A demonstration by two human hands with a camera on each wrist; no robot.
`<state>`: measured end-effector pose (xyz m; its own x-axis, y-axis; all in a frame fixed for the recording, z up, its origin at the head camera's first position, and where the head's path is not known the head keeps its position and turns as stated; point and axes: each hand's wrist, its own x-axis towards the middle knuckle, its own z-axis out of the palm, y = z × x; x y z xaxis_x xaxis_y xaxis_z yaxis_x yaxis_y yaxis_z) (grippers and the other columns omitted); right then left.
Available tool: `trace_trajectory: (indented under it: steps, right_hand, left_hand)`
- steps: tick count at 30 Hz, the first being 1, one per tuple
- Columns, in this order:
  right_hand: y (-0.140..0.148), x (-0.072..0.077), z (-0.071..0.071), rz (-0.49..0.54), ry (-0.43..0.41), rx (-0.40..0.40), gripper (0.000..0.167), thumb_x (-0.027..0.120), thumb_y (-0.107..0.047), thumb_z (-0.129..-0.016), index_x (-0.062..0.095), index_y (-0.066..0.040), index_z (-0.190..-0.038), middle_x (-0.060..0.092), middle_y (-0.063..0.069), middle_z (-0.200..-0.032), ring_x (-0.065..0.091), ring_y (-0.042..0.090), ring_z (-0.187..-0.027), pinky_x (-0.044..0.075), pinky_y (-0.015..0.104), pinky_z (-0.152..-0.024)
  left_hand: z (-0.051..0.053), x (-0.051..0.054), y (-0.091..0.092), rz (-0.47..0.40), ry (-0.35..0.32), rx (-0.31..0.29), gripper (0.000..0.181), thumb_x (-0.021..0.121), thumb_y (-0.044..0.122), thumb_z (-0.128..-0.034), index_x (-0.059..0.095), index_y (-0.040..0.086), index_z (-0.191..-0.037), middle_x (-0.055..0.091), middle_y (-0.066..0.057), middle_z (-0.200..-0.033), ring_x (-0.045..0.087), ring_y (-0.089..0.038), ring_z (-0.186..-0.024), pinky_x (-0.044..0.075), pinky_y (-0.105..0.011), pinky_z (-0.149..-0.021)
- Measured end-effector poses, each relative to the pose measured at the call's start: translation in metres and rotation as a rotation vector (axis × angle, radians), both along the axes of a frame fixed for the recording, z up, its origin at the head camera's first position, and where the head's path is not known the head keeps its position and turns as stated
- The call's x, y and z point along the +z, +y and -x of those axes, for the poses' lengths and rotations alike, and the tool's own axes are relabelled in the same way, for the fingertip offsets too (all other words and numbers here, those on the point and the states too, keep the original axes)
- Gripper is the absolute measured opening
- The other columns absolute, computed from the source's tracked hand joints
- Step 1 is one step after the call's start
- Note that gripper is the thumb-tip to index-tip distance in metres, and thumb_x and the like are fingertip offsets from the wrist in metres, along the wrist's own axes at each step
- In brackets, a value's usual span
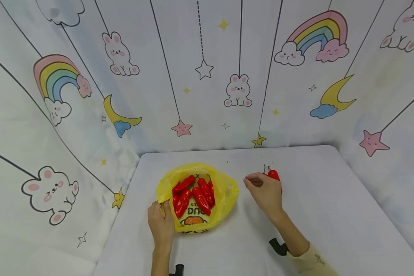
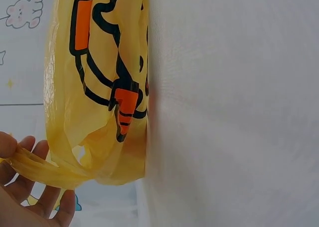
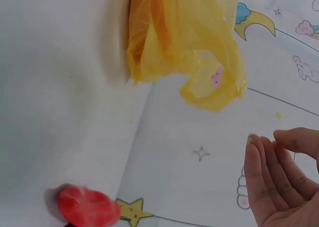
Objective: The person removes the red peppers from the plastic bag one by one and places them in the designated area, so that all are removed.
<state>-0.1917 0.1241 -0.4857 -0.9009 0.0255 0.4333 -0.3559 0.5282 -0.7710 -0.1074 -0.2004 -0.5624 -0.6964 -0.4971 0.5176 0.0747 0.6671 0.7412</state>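
A yellow plastic bag (image 1: pixel 230 203) with printed letters and a cartoon stands on the table, its mouth spread. Several glossy red chili peppers (image 1: pixel 201 199) lie inside it. At its left side my left hand (image 1: pixel 161 227) grips a handle loop, which the left wrist view shows pinched between thumb and fingers. To the right of the bag, my right hand (image 1: pixel 267 195) hovers with nothing in it, thumb near the fingertips. Just behind that hand lies a red pepper (image 1: pixel 273 175); a second stem beside it hints at another, mostly hidden. One red pepper (image 3: pixel 87 206) shows in the right wrist view.
A white-covered table (image 1: pixel 317 214) carries everything. Behind and beside it hangs a cloth (image 1: pixel 207 103) printed with rabbits, stars, moons and rainbows. Black wrist bands (image 1: pixel 278 247) show near the lower edge. The bag's right handle (image 3: pixel 214 105) hangs loose.
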Motion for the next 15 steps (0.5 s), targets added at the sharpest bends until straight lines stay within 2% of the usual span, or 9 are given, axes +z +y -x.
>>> trace_trajectory:
  steps: [7,15]
  right_hand:
    - [-0.007,0.004,-0.002,-0.040,-0.048,0.023,0.014,0.085,-0.026,-0.090,0.080,-0.016,-0.098,0.077,-0.007,-0.089,0.072,0.009,-0.079,0.058,0.024,-0.071]
    - [-0.017,0.010,-0.005,-0.009,-0.033,0.056,0.012,0.084,-0.024,-0.090,0.080,-0.015,-0.098,0.077,-0.007,-0.089,0.072,0.010,-0.078,0.059,0.025,-0.071]
  left_hand:
    - [0.001,0.000,0.001,0.001,-0.005,-0.005,0.009,0.063,0.005,-0.1029,0.067,-0.001,-0.108,0.068,-0.015,-0.102,0.054,-0.031,-0.096,0.039,-0.038,-0.082]
    - [0.001,0.000,0.003,-0.011,-0.014,-0.015,0.009,0.063,0.004,-0.1026,0.066,-0.002,-0.109,0.067,-0.014,-0.101,0.054,-0.030,-0.097,0.038,-0.038,-0.082]
